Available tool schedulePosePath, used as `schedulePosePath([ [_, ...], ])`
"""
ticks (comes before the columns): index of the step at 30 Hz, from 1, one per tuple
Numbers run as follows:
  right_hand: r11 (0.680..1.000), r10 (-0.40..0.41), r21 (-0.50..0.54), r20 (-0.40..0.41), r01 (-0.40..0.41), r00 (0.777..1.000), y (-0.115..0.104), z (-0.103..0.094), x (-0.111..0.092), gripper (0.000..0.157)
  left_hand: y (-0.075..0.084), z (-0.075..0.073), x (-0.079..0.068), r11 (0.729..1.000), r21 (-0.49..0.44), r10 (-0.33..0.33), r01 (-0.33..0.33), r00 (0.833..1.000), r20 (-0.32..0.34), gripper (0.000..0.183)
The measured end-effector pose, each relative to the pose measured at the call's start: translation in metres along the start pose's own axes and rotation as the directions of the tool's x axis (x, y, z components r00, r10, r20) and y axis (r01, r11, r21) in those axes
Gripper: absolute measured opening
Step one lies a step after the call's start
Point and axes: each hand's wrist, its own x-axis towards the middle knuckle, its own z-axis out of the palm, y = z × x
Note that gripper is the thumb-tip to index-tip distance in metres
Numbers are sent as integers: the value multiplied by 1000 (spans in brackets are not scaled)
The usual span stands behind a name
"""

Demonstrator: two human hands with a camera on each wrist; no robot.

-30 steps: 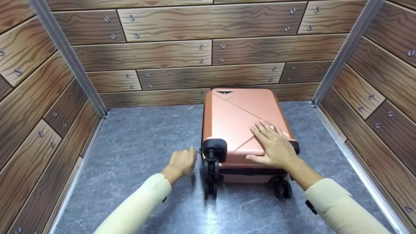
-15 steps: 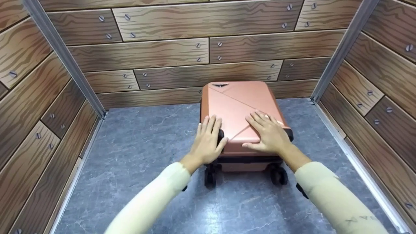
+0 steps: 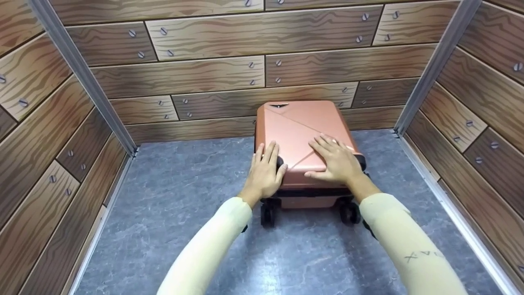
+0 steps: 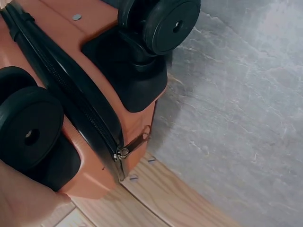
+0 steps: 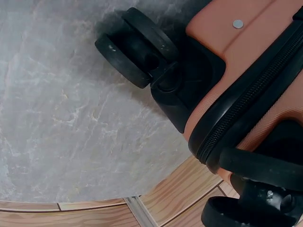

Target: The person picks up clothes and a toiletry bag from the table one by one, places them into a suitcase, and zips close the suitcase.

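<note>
A rose-pink hard-shell suitcase (image 3: 299, 127) lies flat on the floor with its wheeled end facing me. My left hand (image 3: 264, 172) rests with straight fingers on its near left corner, beside a black corner wheel mount. On the near right part of the lid, my right hand (image 3: 335, 164) lies flat with its fingers spread. In the left wrist view, a zipper pull (image 4: 135, 144) hangs at the end of the black zipper (image 4: 71, 90). Black twin wheels (image 5: 137, 47) show at the corners in the right wrist view.
Grey marbled floor (image 3: 184, 196) surrounds the suitcase. Behind it stands a wood-patterned wall (image 3: 213, 73), with side walls left and right. Metal strips (image 3: 458, 229) run along the side edges, and grey posts (image 3: 88, 82) mark the back corners.
My left hand has left the zipper pull at the suitcase's left side and come onto its near left corner. The suitcase has shifted slightly away toward the back wall, both hands with it.
</note>
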Motion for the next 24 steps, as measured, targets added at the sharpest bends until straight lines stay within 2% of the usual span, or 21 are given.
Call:
schedulePosePath([
  [11,1000,-5,-17,24,6,1000,6,1,15,100,-6,-3,12,1000,13,-26,26,1000,15,67],
  [14,1000,5,-29,39,-4,999,4,-3,13,99,-8,-7,10,1000,-2,-30,30,999,42,67],
  [16,999,26,-20,55,-25,998,2,-8,7,96,-14,-13,3,1000,-4,-20,20,998,67,67],
  [19,995,104,3,89,-104,991,2,-19,-16,88,-40,-29,-20,1000,-3,0,1,998,55,68],
  [21,984,174,27,92,-178,980,9,-27,-39,82,-68,-44,-41,1000,28,-7,6,1000,25,70],
  [24,951,298,61,97,-304,950,28,-40,-80,77,-118,-69,-76,994,94,-46,49,998,-34,73],
])
